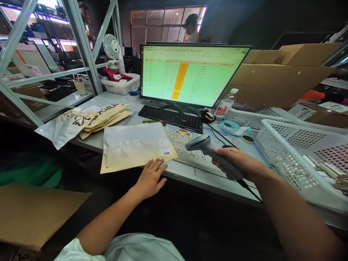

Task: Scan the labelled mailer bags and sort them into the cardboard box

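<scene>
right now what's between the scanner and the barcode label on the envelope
In the head view, only a strip of cartoon-printed desk mat lies between the scanner in the right hand and the barcode label on the envelope.

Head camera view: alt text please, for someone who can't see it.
The right hand holds a barcode scanner pointed toward a labelled mailer bag whose near edge the left hand touches. Behind stand a keyboard and a monitor showing a green spreadsheet.
</scene>
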Demonstrator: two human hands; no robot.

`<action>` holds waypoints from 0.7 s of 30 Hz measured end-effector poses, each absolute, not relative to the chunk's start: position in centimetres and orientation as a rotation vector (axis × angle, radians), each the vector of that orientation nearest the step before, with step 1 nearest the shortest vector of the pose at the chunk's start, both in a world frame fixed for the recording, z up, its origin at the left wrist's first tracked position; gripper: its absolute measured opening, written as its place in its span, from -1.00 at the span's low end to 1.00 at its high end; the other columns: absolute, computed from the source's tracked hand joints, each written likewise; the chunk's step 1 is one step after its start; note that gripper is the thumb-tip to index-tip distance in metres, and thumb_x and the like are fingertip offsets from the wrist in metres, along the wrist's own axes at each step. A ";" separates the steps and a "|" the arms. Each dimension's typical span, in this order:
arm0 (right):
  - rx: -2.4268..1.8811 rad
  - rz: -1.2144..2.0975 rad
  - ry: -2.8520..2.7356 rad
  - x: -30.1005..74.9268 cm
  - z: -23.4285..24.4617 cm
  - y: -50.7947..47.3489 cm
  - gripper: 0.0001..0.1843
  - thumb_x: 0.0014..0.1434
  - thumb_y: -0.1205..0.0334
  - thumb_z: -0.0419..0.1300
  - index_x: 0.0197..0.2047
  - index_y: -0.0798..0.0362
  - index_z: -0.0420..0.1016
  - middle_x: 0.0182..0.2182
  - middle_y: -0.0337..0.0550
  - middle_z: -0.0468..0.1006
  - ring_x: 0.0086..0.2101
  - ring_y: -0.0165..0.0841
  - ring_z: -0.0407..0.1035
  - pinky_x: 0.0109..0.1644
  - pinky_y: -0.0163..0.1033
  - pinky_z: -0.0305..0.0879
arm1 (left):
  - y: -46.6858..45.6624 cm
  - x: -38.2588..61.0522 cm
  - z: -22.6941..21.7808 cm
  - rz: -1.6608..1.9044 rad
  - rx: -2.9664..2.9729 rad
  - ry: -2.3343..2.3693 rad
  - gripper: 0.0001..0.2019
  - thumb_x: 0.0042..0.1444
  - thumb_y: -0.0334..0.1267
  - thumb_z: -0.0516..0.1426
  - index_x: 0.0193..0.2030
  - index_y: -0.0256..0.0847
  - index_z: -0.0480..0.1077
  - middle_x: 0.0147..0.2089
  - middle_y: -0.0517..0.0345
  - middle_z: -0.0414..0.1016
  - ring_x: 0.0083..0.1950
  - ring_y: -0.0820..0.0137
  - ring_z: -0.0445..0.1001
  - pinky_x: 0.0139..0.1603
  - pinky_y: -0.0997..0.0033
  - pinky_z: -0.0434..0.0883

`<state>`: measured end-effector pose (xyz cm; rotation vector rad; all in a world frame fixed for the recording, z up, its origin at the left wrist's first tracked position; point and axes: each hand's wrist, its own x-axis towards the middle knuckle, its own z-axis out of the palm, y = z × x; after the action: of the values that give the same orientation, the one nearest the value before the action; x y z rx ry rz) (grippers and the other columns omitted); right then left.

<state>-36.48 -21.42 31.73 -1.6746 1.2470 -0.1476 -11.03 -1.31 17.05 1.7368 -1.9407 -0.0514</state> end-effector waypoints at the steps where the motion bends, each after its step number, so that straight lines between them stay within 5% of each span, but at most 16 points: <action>1: -1.597 -0.124 1.156 -36.4 32.6 -20.9 -0.42 0.14 -0.36 0.17 -0.37 0.06 0.44 -0.49 -0.08 0.45 -0.55 -0.37 0.26 -0.57 -0.31 0.21 | -1.3 -11.0 17.1 -0.059 1.731 -1.937 -0.47 0.36 -0.20 0.18 0.43 -0.23 0.30 0.55 -0.10 0.19 0.54 0.12 0.18 0.58 -0.06 0.13; 6: -1.535 -0.088 0.991 -34.5 34.2 -18.8 -0.43 0.06 -0.27 0.24 -0.13 0.08 0.51 -0.48 -0.14 0.43 -0.54 -0.37 0.26 -0.56 -0.32 0.20 | -1.3 -11.5 17.0 -0.112 1.717 -1.905 -0.46 0.31 -0.26 0.20 0.41 -0.24 0.32 0.51 -0.13 0.26 0.53 0.08 0.20 0.57 -0.11 0.15; 9: -1.564 -0.122 0.979 -33.8 33.9 -18.6 -0.44 0.06 -0.30 0.24 -0.20 0.08 0.48 -0.49 -0.15 0.43 -0.54 -0.38 0.26 -0.55 -0.33 0.22 | -0.9 -11.3 16.9 -0.167 1.675 -1.902 -0.45 0.31 -0.30 0.19 0.43 -0.21 0.30 0.53 -0.12 0.23 0.55 0.05 0.19 0.57 -0.18 0.15; 12: -1.619 -0.168 1.050 -34.0 32.8 -19.4 -0.41 0.07 -0.37 0.23 -0.32 0.08 0.45 -0.48 -0.13 0.45 -0.54 -0.41 0.25 -0.55 -0.34 0.21 | 0.3 -9.0 18.1 -0.224 1.472 -1.830 -0.60 0.40 -0.28 0.10 0.34 -0.14 0.42 0.49 -0.02 0.30 0.51 0.17 0.26 0.52 -0.03 0.27; 16: -1.846 -0.282 1.128 -35.0 30.2 -21.8 -0.37 0.18 -0.42 0.15 -0.33 0.07 0.47 -0.43 -0.09 0.50 -0.49 -0.36 0.33 -0.46 -0.30 0.27 | 3.2 -1.8 21.9 0.059 1.593 -1.233 -0.69 0.42 -0.09 0.03 0.01 -0.17 0.54 0.12 -0.06 0.63 0.16 0.18 0.59 0.25 0.11 0.50; 18: -2.126 -0.344 1.292 -35.2 28.6 -23.2 -0.40 0.27 -0.36 0.10 -0.24 0.06 0.54 -0.39 -0.04 0.55 -0.41 -0.25 0.44 -0.36 -0.24 0.35 | 4.6 2.0 23.5 0.151 1.937 -0.867 -0.65 0.36 0.04 0.05 -0.09 -0.17 0.51 -0.04 -0.08 0.65 -0.02 0.06 0.62 0.11 0.01 0.52; 21: -2.435 -0.360 1.645 -35.0 26.3 -24.6 -0.44 0.36 -0.17 0.07 0.07 0.13 0.58 -0.22 0.13 0.63 -0.16 0.00 0.55 -0.12 -0.07 0.45 | 5.6 5.6 23.6 -0.051 2.410 -0.625 -0.49 0.24 0.28 0.05 -0.11 -0.14 0.49 -0.08 -0.16 0.65 0.00 -0.23 0.59 0.07 -0.21 0.46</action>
<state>-35.04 -24.60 26.29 -2.4347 1.6446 -0.3600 5.60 5.61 23.63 2.4103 -0.6247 -0.0509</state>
